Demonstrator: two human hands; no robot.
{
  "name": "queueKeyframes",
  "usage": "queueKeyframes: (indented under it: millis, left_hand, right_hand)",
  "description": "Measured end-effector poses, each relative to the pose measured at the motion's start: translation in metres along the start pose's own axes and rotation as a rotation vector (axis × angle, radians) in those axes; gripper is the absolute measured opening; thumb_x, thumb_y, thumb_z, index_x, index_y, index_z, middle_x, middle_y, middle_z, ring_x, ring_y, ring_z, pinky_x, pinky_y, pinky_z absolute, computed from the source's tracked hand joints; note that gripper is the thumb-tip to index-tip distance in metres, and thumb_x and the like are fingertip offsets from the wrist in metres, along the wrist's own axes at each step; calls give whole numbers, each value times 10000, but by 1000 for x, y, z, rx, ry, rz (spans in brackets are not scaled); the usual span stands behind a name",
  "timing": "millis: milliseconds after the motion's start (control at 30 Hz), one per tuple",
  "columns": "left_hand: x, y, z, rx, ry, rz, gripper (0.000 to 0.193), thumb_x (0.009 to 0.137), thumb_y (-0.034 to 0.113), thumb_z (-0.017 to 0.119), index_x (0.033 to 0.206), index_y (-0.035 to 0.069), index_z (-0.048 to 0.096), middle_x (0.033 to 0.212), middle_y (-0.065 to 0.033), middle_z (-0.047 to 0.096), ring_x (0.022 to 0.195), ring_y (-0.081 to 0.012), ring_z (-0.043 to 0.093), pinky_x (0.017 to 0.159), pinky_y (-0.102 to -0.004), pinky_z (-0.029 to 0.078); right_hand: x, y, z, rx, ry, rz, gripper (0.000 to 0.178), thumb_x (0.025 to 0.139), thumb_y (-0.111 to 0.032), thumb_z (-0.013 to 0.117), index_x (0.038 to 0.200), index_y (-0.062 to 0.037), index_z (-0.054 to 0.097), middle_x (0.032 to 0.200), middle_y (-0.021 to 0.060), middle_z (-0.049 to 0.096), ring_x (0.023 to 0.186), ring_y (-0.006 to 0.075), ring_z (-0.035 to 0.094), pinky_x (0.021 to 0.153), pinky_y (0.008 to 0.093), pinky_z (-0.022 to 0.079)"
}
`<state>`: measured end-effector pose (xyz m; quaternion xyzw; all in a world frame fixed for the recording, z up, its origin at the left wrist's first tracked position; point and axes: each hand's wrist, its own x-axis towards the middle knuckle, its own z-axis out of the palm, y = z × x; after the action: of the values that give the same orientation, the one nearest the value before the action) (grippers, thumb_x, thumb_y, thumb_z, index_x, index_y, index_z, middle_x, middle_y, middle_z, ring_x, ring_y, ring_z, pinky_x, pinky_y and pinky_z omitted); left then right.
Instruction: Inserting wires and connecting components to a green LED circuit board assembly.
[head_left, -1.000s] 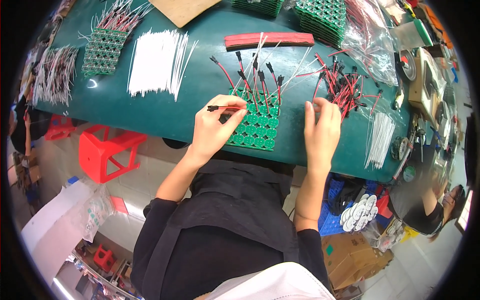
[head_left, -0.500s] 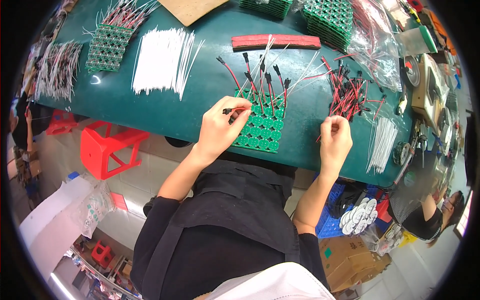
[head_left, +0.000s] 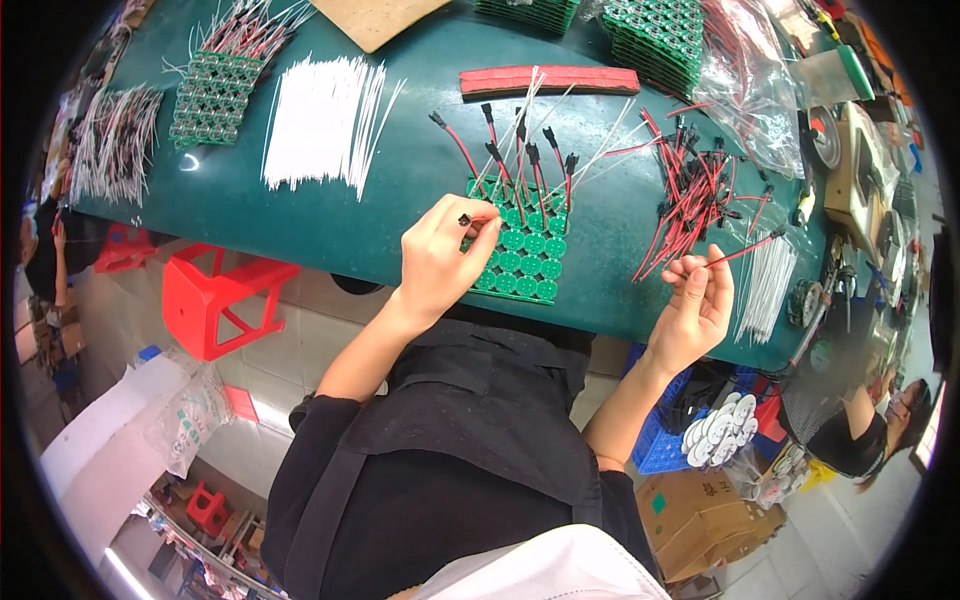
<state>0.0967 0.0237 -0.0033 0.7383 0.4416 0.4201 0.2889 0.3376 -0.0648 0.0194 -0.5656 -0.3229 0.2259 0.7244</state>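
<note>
My left hand (head_left: 437, 255) is closed over the left edge of a green circuit board panel (head_left: 525, 270). Between its fingers is a wire lead with a small black connector (head_left: 464, 220). Several red-and-black leads (head_left: 540, 180) and thin white wires stand up from the panel's far rows. To the right, my right hand (head_left: 697, 305) pinches another red-and-black lead (head_left: 740, 252), whose black connector points up and to the right. Just beyond that hand lies a loose pile of red-and-black connector leads (head_left: 685, 205). My left hand hides part of the panel.
White wires (head_left: 320, 125) lie fanned out at the left, with a smaller bundle (head_left: 768, 290) at the right. A red bar (head_left: 550, 82) lies beyond the panel. Stacked green boards (head_left: 655, 45) and clear bags (head_left: 750, 90) sit at the back. A red stool (head_left: 215, 300) stands by the near edge.
My right hand has drawn away from the pile, toward me and to the right, with a lead now showing in its fingers. The connector in my left hand has turned slightly.
</note>
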Motion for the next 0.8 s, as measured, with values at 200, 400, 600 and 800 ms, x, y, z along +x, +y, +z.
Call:
queueKeyframes:
  millis: [200,400,600,800]
  left_hand:
    - [-1,0,2,75,22,49,149,782,-48,728,873,15,628,821,-89,654,644,-141,658,578,-253,538]
    - [-1,-2,1,145,8,111,155,774,-43,733,863,16,621,794,-73,653,630,-145,660,571,-259,533]
    - [0,-2,2,123,13,89,174,768,-35,738,877,22,615,794,-67,655,624,-146,653,574,-259,526]
    - [4,1,0,144,-24,66,165,773,-13,733,885,24,616,806,-61,661,636,-141,653,590,-261,526]
  right_hand:
    - [-6,-5,5,17,38,43,243,966,-52,591,1155,99,573,905,169,666,751,208,671,610,293,578]
    - [-19,-7,10,-99,-91,-50,105,945,-21,614,969,73,575,877,149,642,702,183,653,566,270,560]
    - [-28,-4,15,-243,-170,-103,62,919,36,621,888,58,571,875,137,627,681,144,626,558,238,531]
    - [-28,-3,16,-298,-195,-134,63,901,50,636,873,55,580,869,137,634,661,136,611,538,231,512]
